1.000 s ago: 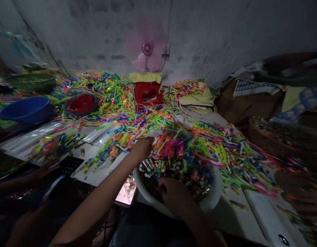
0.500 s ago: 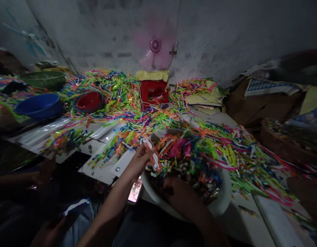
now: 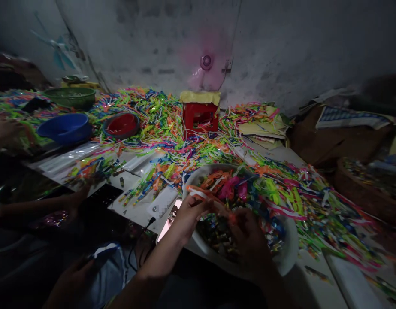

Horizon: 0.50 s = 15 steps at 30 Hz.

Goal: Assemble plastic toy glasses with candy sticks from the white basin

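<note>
My left hand (image 3: 191, 214) is closed in a pinch on an orange-and-white plastic strip (image 3: 200, 194). The strip stretches right toward my right hand (image 3: 251, 238), whose fingers are bent together at its far end; what they hold is too dark to make out. Both hands are over a pale round basin (image 3: 292, 246). Inside it lie many small tube-like pieces (image 3: 222, 240), with orange, pink and yellow-green plastic strips (image 3: 230, 186) along the back.
Colourful strips (image 3: 146, 109) cover much of the table. A phone (image 3: 167, 225) and white box (image 3: 162, 201) lie left of the basin. Further back are a blue basin (image 3: 65, 128), a red bowl (image 3: 122, 124) and a red stool (image 3: 201, 116). Another person's hand (image 3: 77, 199) is at left.
My right hand has come up from the pieces in the basin to the strip. My left hand has moved right and lower, and the strip has swung from upright to nearly level.
</note>
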Tool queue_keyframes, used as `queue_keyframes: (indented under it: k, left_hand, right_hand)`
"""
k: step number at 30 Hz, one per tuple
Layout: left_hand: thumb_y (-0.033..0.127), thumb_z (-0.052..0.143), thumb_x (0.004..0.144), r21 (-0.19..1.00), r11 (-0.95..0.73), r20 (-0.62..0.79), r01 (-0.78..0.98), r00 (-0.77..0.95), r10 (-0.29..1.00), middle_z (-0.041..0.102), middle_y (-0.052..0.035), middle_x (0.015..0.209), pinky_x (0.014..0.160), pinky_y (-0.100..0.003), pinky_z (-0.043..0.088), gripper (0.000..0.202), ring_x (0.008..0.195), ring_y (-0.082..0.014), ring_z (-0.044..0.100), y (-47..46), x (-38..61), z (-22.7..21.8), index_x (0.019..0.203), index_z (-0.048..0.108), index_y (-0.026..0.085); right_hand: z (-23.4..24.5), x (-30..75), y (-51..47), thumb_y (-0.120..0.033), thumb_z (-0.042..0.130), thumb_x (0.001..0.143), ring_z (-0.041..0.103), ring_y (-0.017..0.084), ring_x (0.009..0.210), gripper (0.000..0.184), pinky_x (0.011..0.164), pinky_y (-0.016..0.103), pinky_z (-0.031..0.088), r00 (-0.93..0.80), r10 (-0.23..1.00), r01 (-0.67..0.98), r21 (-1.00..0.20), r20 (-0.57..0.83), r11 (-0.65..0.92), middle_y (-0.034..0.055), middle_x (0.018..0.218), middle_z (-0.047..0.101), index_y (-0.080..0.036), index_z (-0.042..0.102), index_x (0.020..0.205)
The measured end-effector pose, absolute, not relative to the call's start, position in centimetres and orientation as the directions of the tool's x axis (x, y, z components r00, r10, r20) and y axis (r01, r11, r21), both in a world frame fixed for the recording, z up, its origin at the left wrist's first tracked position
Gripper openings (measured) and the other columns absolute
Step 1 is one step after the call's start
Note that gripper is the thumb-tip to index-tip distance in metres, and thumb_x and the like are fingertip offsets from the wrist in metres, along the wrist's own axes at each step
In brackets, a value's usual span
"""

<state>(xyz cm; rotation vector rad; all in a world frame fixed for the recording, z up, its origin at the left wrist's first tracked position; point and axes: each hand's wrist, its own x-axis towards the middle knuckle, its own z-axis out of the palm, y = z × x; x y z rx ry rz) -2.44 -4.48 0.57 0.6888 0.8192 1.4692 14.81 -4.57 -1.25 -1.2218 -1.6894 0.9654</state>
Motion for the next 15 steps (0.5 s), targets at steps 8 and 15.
queue_keyframes:
  k: [8,15]
  left_hand:
    - [0.03,0.075,0.069,0.957,-0.14,0.099,-0.255,-0.168,0.981,0.065,-0.0032,0.094,0.078,-0.026,0.047,0.031,0.088,-0.0175,0.061,-5.1,-1.0,0.5,0.095,0.063,0.019]
    - [0.031,0.066,0.077,0.983,-0.089,0.09,-0.159,-0.001,0.996,0.066,-0.0043,0.095,0.076,-0.024,0.047,0.028,0.089,-0.0167,0.061,-5.9,-0.9,0.2,0.101,0.06,0.018]
  right_hand:
    - [-1.4,14.6,-4.1,-0.033,0.047,0.088,0.059,0.02,0.1,0.029,0.085,0.031,0.047,-0.248,0.941,0.289,-0.91,0.23,0.298,0.0059,0.114,0.061,-0.023,0.053,0.114]
    - [-0.8,14.6,-4.3,-0.034,0.046,0.089,0.061,0.021,0.102,0.036,0.087,0.033,0.048,-0.224,0.944,0.419,-0.851,0.241,0.316,0.0058,0.115,0.064,-0.023,0.055,0.122]
